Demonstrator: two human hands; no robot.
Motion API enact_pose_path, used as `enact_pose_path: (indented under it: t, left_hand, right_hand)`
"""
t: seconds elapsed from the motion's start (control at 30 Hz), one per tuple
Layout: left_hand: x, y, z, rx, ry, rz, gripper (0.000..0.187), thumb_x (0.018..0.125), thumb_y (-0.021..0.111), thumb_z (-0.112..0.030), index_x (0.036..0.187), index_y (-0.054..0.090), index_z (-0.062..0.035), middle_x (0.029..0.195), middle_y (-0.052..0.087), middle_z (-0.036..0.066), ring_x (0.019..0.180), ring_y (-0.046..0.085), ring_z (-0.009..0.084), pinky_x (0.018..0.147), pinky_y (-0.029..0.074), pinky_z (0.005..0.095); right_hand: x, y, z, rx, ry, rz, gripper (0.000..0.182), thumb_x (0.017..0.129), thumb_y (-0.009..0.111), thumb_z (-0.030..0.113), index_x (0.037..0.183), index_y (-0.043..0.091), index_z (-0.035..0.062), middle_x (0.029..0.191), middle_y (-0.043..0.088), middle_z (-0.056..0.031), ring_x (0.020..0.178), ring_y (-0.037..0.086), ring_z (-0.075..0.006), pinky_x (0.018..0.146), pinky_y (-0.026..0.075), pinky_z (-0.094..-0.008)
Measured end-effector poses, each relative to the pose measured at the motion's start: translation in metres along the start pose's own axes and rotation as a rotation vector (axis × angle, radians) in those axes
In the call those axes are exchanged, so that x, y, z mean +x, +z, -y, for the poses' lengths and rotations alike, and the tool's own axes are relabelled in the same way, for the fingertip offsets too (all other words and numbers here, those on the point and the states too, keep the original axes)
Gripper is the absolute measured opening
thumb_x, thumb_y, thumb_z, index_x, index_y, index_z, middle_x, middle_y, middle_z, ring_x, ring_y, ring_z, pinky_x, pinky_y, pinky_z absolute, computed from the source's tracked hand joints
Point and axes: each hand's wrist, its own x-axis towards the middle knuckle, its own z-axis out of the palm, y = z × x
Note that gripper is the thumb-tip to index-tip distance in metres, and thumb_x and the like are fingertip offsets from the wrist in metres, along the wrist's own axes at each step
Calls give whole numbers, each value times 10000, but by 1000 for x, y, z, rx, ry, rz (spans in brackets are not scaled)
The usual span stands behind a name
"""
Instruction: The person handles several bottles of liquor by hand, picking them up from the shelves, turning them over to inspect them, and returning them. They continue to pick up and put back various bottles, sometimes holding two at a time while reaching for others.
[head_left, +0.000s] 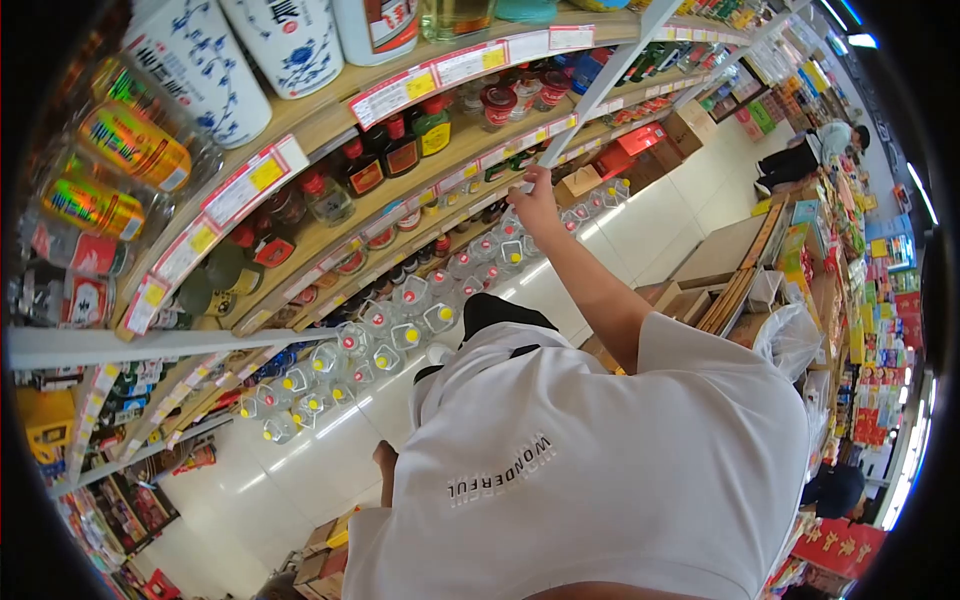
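Head camera: looking down a shop aisle past my white T-shirt (620, 455), shelving on the upper left
Right hand (537, 197): reached out at the lower end of the white shelf upright (603, 88); fingers look curled, but can't tell if they're clamped on it or just beside it
Left hand (384, 455): low over the tiled floor (215, 495), too small to tell how the fingers sit
Clear jugs (411, 293): red and yellow caps, lined up on the floor along the shelving
Dark sauce bottles (364, 170): on a shelf above those
Other person (835, 142): farther down, upper right
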Motion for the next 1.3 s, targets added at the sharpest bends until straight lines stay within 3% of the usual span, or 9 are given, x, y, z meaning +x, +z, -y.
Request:
enact_pose_path:
  t: [0.07, 0.2, 0.37, 0.47, 0.63, 0.9, 1.1, 1.17, 1.3]
  left_hand:
    - [0, -18, -29, -100, 16, -47, 320, 873, 607, -288, 1099, 616, -61, 996, 644, 121, 899, 616, 303, 784, 499, 485]
    - [2, -45, -90, -335, 80, -144, 296, 876, 602, -281, 1085, 618, -72, 973, 639, 112, 875, 610, 294, 766, 496, 483]
    - [-19, -55, -143, -500, 144, -198, 266, 879, 597, -272, 1066, 620, -84, 944, 631, 101, 845, 602, 283, 743, 492, 481]
    - [-32, -31, -142, -470, 138, -161, 248, 881, 593, -267, 1055, 621, -92, 927, 627, 94, 828, 597, 276, 729, 489, 480]
    - [-66, 25, -127, -296, 108, -31, 218, 885, 587, -258, 1037, 623, -105, 898, 620, 83, 798, 589, 265, 706, 485, 478]
    - [-116, 65, -124, -251, 70, 27, 173, 891, 578, -243, 1007, 627, -126, 852, 608, 65, 750, 576, 247, 669, 479, 475]
    - [-140, 92, -183, -767, 114, -94, 141, 895, 571, -233, 985, 629, -141, 817, 600, 52, 715, 567, 234, 642, 474, 472]
    - [-170, 112, -233, -914, 162, -247, 239, 862, 593, -134, 1089, 587, -59, 762, 523, 25, 640, 505, 147, 510, 448, 332]
    - [-215, 150, -305, -927, 374, -305, 230, 889, 600, -98, 1106, 575, -27, 891, 607, 57, 689, 565, 135, 521, 472, 288]
  right_hand:
    - [-5, -14, 23, 24, 58, -62, 569, 846, 660, 75, 1333, 379, -13, 1243, 447, -200, 876, 608, -257, 759, 535, -348]
    - [33, -34, -7, -130, -194, -229, 606, 861, 701, 101, 1342, 355, -28, 1238, 425, -196, 883, 578, -238, 727, 534, -319]
    - [77, -54, 27, -110, -250, -236, 400, 887, 713, 168, 1207, 557, -13, 1066, 553, -151, 821, 594, -238, 741, 515, -331]
    - [109, -66, 52, -279, -450, -223, 377, 872, 728, 183, 1172, 593, -1, 1101, 555, -164, 786, 596, -269, 715, 512, -351]
    - [161, -62, 51, -416, -689, -317, 352, 774, 804, 215, 1031, 669, 16, 1108, 562, -152, 1020, 517, -345, 880, 448, -435]
    - [202, -53, 50, -518, -770, -165, 404, 756, 789, 302, 1048, 691, 41, 1105, 590, -154, 992, 504, -359, 881, 433, -446]
    - [227, -45, 31, -504, -882, -30, 401, 733, 789, 307, 1004, 693, 26, 1069, 604, -150, 972, 514, -357, 876, 428, -447]
    - [226, -50, 31, -483, -898, -1, 395, 735, 786, 306, 990, 689, 21, 1073, 599, -152, 958, 513, -355, 873, 425, -447]
    - [207, -65, 41, -488, -926, -87, 385, 759, 763, 319, 997, 681, 27, 1071, 593, -148, 967, 499, -344, 855, 403, -463]
